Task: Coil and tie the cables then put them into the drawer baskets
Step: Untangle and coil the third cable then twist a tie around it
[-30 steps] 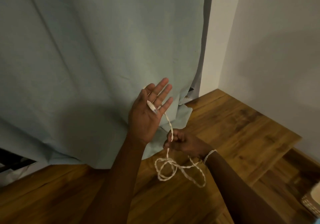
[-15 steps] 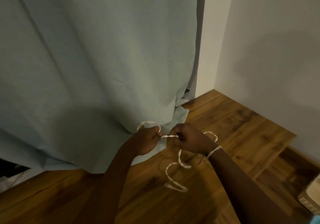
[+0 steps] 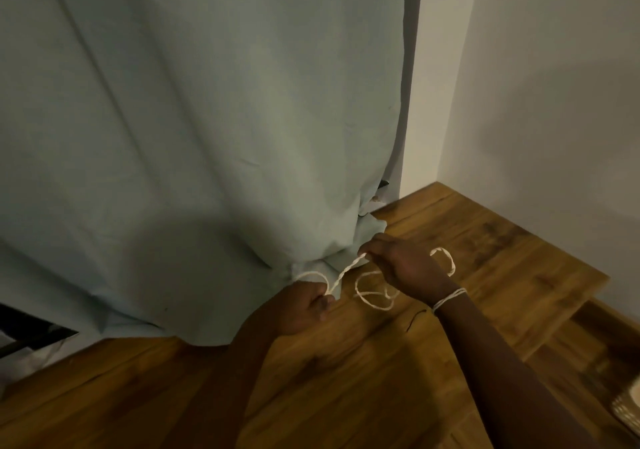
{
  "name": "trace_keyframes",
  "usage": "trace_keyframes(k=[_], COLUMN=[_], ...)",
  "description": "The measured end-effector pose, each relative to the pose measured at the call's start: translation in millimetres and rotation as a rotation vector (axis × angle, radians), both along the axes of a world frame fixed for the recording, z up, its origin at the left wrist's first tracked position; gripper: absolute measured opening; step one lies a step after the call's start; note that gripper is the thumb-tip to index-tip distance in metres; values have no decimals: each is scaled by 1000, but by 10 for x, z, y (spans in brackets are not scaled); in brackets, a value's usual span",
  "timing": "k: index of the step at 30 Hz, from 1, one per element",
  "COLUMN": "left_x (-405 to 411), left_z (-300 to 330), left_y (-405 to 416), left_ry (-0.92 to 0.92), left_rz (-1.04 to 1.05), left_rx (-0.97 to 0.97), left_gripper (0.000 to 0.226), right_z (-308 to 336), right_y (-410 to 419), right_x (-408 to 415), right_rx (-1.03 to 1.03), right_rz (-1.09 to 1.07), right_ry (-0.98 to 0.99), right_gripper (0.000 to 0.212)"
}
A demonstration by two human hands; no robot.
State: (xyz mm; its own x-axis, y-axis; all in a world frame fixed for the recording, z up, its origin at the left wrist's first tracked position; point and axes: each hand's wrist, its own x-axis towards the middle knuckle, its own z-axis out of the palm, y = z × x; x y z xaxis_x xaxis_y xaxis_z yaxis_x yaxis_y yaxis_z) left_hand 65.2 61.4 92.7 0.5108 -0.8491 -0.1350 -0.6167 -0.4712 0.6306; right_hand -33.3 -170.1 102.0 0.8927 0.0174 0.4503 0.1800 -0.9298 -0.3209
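Cable (image 3: pixel 346 270) was only partly coiled, stretched between my left hand (image 3: pixel 301 306), closed on a first small loop, and my right hand (image 3: pixel 401 265), pinching the strand, with slack loops hanging above the floor (image 3: pixel 346 379); tying and storing appeared not yet done.

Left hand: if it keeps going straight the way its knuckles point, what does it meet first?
Probably the pale curtain, whose bunched hem lies just past the left hand pinching the white cable. Depth is unclear; the right hand sits off that line.

place: probably home | curtain (image 3: pixel 207 119) | wood floor (image 3: pixel 381 379) | plain wall (image 3: pixel 554 84)
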Motion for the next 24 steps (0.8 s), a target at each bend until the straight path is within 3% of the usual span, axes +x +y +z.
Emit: trace_keyframes(k=[4,7,9,12,14,17,19,22,24], left_x=[-233,-218,-180,-50,28,202,295,327,264], left_z=[186,399,594,808,876,826,712,452,334], left_y=[70,16,-21,-93,-111,-128,-156,-184,-174], left_ry=[944,1441,1542,1587,1501,1083,680,-127,-453], left_rz=[-157,-412,-476,-375,-237,156,254,192,113], left_rx=[-415,-810,-1056,-1315,-1414,-1324,-1131,-699,-511], left_gripper=[40,43,53,47,41,48,52,42,57], right_z=[84,7,-145,-317,-367,-313,-279,-166,-127], right_y=[7,76,111,200,284,359,373,377,355], right_x=[-2,23,35,65,55,0,0,-42,-75], right_rx=[195,139,137,192,339,661,738,860,1002], right_rz=[-7,-2,10,46,70,44,52,195,147], right_ry=[-83,-69,-53,11,-10,7,17,60,159], right_gripper=[15,16,21,37,30,23,20,15,14])
